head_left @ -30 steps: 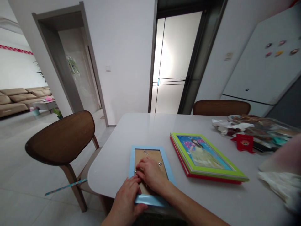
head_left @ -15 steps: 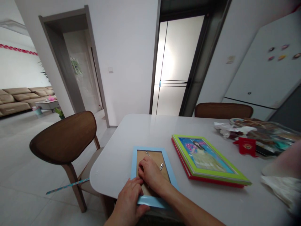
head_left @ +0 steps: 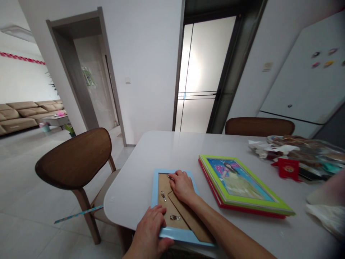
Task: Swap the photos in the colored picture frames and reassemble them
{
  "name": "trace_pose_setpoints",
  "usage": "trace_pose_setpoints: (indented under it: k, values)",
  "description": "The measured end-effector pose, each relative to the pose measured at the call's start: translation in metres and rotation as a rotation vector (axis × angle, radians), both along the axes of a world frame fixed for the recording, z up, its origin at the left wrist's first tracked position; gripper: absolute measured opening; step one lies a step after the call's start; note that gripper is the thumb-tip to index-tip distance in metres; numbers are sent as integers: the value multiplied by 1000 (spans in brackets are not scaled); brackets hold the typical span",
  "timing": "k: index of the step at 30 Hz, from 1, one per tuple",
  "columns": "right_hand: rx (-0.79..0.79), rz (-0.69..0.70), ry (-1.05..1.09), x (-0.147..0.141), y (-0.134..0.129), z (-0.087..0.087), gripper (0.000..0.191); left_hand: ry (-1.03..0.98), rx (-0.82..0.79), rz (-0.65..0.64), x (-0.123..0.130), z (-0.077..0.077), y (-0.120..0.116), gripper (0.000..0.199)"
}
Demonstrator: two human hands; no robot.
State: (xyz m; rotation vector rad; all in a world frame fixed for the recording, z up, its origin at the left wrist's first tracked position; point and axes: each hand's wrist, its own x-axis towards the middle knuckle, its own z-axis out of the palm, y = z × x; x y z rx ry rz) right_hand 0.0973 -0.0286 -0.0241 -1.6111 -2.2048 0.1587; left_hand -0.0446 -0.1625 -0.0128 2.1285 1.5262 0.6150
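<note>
A light blue picture frame (head_left: 178, 233) lies face down near the table's front edge, its brown backing board (head_left: 164, 208) showing. My left hand (head_left: 151, 228) grips the lower left corner, thumb at the front edge and fingers on the side. On the far part of the backing, the closed fingers of my right hand (head_left: 183, 185) work a small metal clip (head_left: 170, 177), partly hidden by them. Two more metal clips show, one at the left (head_left: 163, 196) and one nearer me (head_left: 175, 217). A brown stand leg (head_left: 198, 225) slants across the board, partly beneath my right forearm.
To the right, a green picture frame (head_left: 242, 180) with a princess picture rests on a red one (head_left: 256, 213). Beyond are a red card (head_left: 289, 169), crumpled white tissue (head_left: 261, 148) and plastic packaging. Chairs stand left (head_left: 75, 158) and behind the white table (head_left: 151, 147).
My right hand has moved from the left-side clip to the clip at the far end, uncovering the left and near clips and the stand leg. My left hand keeps its hold.
</note>
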Motion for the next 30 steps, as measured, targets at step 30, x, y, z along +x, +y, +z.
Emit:
trace_pose_setpoints:
  k: [30]
  values:
    - [-47, 189, 270, 30, -72, 60, 30, -991, -165, 399, -47, 13, 25, 37]
